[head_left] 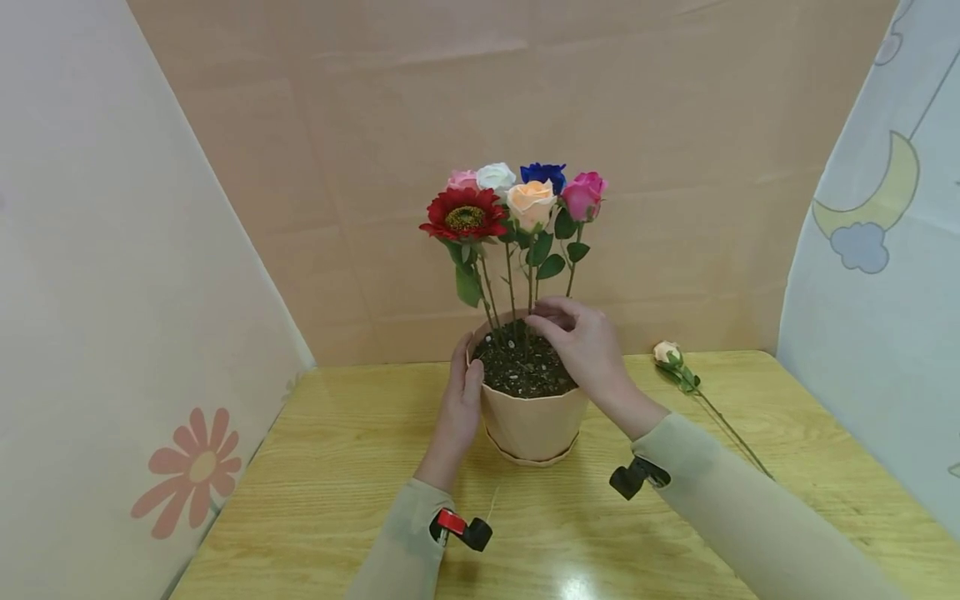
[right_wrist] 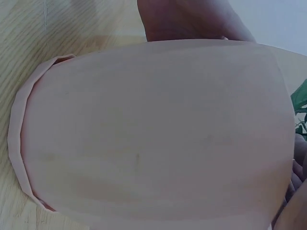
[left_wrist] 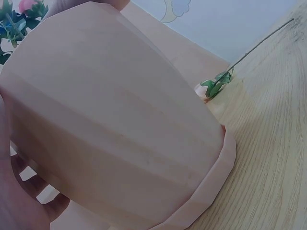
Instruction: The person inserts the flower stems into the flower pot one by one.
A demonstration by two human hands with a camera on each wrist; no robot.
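Note:
A pale peach flower pot (head_left: 534, 425) filled with dark soil (head_left: 525, 371) stands on its saucer. My left hand (head_left: 460, 404) grips the pot's left side, thumb near the rim. Over the soil, my right hand (head_left: 588, 346) pinches the lower stem of a peach rose (head_left: 532, 205). Around that rose stand a red sunflower-like bloom (head_left: 465, 218), a white rose (head_left: 496, 177), a pink flower (head_left: 462, 179), a blue rose (head_left: 543, 175) and a magenta rose (head_left: 584, 197). In the right wrist view, the pot wall hides most of the right fingers.
A cream rose (head_left: 666, 353) with a long stem lies on the wooden table (head_left: 360, 467), right of the pot. Behind the table hangs a tan backdrop (head_left: 360, 167). Pale printed panels border the left and right sides.

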